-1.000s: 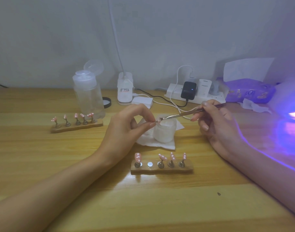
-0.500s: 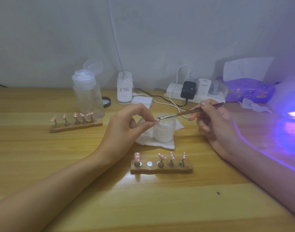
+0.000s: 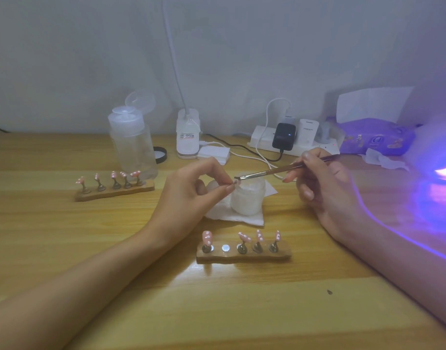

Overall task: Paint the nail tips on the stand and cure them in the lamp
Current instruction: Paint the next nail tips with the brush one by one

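Holding: one nail tip (image 3: 235, 182), pinched on its small peg between thumb and forefinger of the left hand (image 3: 191, 195), lifted clear of the counter (image 3: 65, 236), likely for brush access. Right hand (image 3: 323, 183) closed around a thin brush (image 3: 280, 170), bristles touching the tip, above a frosted jar (image 3: 247, 198). Near stand (image 3: 243, 253), just below both hands: four pink, white-dotted tips, one seat vacant. Lamp (image 3: 444, 173), right of the right hand, glowing violet.

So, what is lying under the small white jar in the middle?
A white paper tissue lies under the white jar, on the wooden table. Its edges stick out around the jar. The part directly beneath the jar is covered.
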Available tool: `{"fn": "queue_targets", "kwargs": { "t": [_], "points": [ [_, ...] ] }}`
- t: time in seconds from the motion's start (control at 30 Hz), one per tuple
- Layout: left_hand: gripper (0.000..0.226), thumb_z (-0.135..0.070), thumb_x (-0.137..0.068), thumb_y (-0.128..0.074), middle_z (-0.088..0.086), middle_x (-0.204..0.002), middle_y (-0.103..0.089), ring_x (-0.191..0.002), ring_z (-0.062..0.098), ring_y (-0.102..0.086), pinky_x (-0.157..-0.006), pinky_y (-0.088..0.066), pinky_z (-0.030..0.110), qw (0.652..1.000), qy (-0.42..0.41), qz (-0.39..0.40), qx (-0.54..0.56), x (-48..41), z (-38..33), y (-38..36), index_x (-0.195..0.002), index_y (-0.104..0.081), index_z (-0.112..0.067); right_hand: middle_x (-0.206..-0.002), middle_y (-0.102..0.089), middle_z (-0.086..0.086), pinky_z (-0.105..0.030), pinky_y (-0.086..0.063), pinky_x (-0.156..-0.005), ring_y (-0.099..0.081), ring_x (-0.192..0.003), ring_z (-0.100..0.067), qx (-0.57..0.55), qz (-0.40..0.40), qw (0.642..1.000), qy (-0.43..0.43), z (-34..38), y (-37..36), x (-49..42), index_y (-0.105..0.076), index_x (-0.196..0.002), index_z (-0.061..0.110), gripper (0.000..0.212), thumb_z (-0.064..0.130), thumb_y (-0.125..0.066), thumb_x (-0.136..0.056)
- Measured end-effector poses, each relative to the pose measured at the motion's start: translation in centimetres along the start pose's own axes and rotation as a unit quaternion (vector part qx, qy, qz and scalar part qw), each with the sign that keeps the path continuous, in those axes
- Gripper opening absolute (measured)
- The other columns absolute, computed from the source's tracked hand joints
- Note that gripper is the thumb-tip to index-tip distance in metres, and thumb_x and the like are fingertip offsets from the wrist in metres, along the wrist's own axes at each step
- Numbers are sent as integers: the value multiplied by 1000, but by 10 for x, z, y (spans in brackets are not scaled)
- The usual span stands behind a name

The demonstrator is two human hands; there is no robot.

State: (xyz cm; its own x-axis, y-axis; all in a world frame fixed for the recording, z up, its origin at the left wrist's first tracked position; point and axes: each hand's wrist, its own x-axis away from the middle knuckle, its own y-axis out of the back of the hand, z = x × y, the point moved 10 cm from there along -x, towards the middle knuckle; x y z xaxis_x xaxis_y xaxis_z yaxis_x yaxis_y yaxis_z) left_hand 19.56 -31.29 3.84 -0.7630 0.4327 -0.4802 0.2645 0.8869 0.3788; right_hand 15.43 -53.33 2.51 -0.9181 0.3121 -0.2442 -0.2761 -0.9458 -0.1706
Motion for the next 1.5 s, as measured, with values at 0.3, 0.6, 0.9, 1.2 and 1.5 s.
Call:
{"fn": "queue_targets", "kwargs": {
  "t": [0.3, 0.6, 0.9, 1.2, 1.5],
  "points": [
    [10, -15, -87, -76, -7, -84, -70, -55, -8, -51, -53, -37, 10, 1000, 21, 4, 2, 0, 1, -1, -80, -70, -15, -67, -70, -7, -17, -28, -41, -35, -40, -9, 5, -2, 1000, 12, 2, 0, 1, -54, -80, 17, 25, 18, -46, -103],
    [8, -18, -86, -77, -8, -85, -72, -60, -8, -55, -58, -42, 13, 999, 43, 2, 3, 0, 5, 0, -81, -71, -16, -67, -70, -7, -18, -27, -42, -35, -40, -9, 5, -4, 1000, 15, 3, 1, 0, -54, -80, 17, 25, 18, -46, -104],
    [13, -13, -86, -77, -9, -81, -70, -58, -7, -53, -56, -39, 12, 999, 41, 7, 23, -1, 4, -2, -76, -69, -17, -69, -71, -6, -18, -26, -42, -36, -40, -9, 8, -1, 1000, 26, 3, 1, 0, -54, -80, 19, 23, 23, -49, -102],
    [12, -17, -86, -77, -10, -83, -71, -64, -7, -56, -61, -42, 11, 998, 58, 8, 33, -2, 9, -2, -76, -69, -19, -69, -71, -7, -17, -29, -42, -35, -40, -9, 11, -9, 1000, 22, 3, 2, 0, -54, -78, 19, 25, 20, -48, -103],
    [13, -18, -86, -76, -7, -85, -72, -61, -7, -56, -58, -41, 9, 998, 57, 11, 36, -1, 9, -2, -77, -68, -18, -67, -70, -6, -19, -26, -43, -37, -41, -9, 16, -5, 1000, 18, 2, 0, 1, -53, -80, 17, 25, 18, -46, -104]
  ]
}}
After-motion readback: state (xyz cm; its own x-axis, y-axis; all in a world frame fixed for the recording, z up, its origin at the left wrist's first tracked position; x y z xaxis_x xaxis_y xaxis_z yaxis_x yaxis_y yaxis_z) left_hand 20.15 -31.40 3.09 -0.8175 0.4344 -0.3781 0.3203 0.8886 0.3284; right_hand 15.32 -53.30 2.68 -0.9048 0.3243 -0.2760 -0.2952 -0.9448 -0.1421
